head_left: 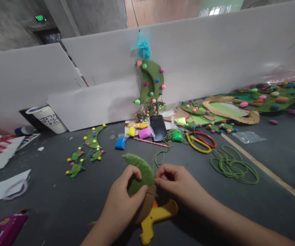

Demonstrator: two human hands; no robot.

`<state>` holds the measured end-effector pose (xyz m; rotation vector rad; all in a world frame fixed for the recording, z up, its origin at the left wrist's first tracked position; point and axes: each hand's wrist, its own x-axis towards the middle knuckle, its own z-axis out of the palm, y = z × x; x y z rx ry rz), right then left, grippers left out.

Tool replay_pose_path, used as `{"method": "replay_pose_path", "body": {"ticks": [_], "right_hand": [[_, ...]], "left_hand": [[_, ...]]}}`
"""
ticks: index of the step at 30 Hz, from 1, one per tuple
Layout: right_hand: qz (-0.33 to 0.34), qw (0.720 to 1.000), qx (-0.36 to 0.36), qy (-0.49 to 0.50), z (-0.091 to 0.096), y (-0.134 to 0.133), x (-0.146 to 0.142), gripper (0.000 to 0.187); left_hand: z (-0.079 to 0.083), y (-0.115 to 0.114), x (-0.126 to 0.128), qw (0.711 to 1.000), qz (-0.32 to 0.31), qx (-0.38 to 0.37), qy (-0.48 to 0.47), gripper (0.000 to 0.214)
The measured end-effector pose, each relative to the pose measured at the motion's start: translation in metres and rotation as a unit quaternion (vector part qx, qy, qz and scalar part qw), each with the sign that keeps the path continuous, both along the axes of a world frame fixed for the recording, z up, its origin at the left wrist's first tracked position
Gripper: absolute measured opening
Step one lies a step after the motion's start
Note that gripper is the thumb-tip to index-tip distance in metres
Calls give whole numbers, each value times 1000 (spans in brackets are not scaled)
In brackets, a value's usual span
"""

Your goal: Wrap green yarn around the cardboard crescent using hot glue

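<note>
My left hand (125, 194) grips a cardboard crescent (146, 201) whose upper part is wound in green yarn (139, 166). Its thumb lies near the line between wrapped green and bare brown cardboard. Close by on the right, my right hand (174, 179) pinches the strand of green yarn (153, 163) at the crescent's edge. That strand runs back to a loose tangle (160, 155) on the table. Below the crescent lies a yellow tool (156, 218) shaped like a glue gun, partly hidden by the cardboard.
Scissors (200, 141), a coil of green yarn (233, 167), a phone (158, 128) and bagged coloured clay (144, 132) lie ahead. A finished green moon (151, 82) hangs against the white board. Another decorated moon (93, 136) lies left, a purple tool (7, 227) nearer, a paper cup (51, 119) behind.
</note>
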<state>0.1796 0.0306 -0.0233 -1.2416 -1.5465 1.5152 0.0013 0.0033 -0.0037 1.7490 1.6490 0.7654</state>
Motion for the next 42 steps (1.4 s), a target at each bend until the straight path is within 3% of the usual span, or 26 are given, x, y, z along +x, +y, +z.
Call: {"method": "replay_pose_path", "body": {"ticks": [4,13,21,25,30,36,42], "right_hand": [[10,995,-67,66,0,2,2,7],[1,993,-77,89,-1,-2,-2,11],[41,980,-128,148,4,0,3,23],[61,986,-84,130,4,0,5,17],[67,993,82,50,12,0,7,11],[68,971,230,19,23,-6,10,16],[119,944,303,-52,20,-6,12,16]], "left_hand": [[2,0,1,1000,-7,-3,-12,11],[0,-3,5,999,22,43,21,13],[8,-3,6,998,47,31,-28,14],[9,-3,4,997,44,21,-54,15],[6,-4,1,997,23,15,-77,16],[7,-6,-3,994,-18,58,-93,15],[12,-7,-2,996,-26,71,-47,16]]}}
